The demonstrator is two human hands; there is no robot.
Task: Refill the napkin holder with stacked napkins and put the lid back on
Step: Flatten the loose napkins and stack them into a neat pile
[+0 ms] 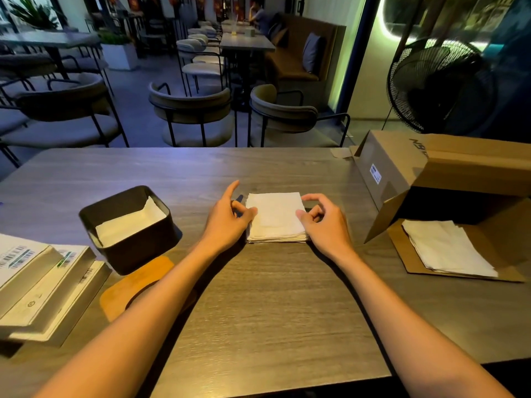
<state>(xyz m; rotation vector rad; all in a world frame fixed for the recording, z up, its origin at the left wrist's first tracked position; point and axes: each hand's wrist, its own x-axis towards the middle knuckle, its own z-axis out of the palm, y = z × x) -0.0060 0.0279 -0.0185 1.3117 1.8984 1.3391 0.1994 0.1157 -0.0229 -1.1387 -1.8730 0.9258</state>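
Observation:
A stack of white napkins (pixel 275 218) lies flat on the wooden table (pixel 258 297) in the middle. My left hand (pixel 228 218) is at the stack's left edge, thumb resting on the top napkin, index finger stretched out, the other fingers loosely curled. My right hand (pixel 323 221) is at the right edge, thumb tip touching the stack, fingers loosely curled above the table. The black napkin holder (pixel 129 248) stands open at the left with white napkins (pixel 129 225) inside. Its orange wooden lid (pixel 126 288) lies flat on the table in front of the holder.
An open cardboard box (pixel 431 173) lies on its side at the right, with more napkins (pixel 448 248) on its flap. Flat labelled boxes (pixel 37 285) are piled at the left edge. Chairs (pixel 192 110) stand beyond the table's far edge, a fan (pixel 439 84) at the back right.

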